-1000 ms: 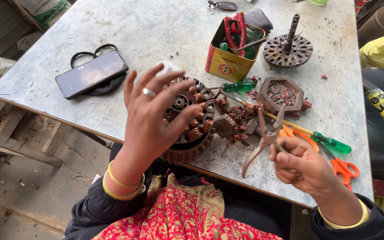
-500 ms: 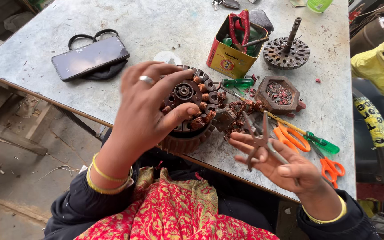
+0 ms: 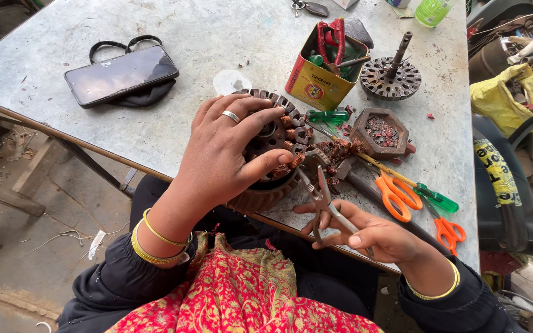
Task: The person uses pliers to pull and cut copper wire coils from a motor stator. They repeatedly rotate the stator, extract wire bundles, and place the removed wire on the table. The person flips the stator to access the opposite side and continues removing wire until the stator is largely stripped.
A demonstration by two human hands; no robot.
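My left hand point(image 3: 226, 154), with a ring on one finger, lies spread over a round motor stator point(image 3: 277, 139) wound with copper coils, gripping it at the table's near edge. My right hand point(image 3: 371, 231) holds small metal cutting pliers point(image 3: 321, 196), their jaws pointing up at the stator's right side near my left thumb. Loose copper wire bits point(image 3: 337, 151) lie just right of the stator.
On the grey table point(image 3: 186, 24): a black phone point(image 3: 121, 74) on a black strap, a yellow tin point(image 3: 319, 77) holding red-handled tools, a rotor with shaft point(image 3: 392, 74), a hexagonal dish point(image 3: 380, 132) of scraps, a green screwdriver point(image 3: 427, 194), two orange scissors point(image 3: 396, 194). Clutter stands at the right.
My right hand has brought the pliers left and up to the stator's edge. My left hand has settled flatter on the stator. The camera view has shifted slightly.
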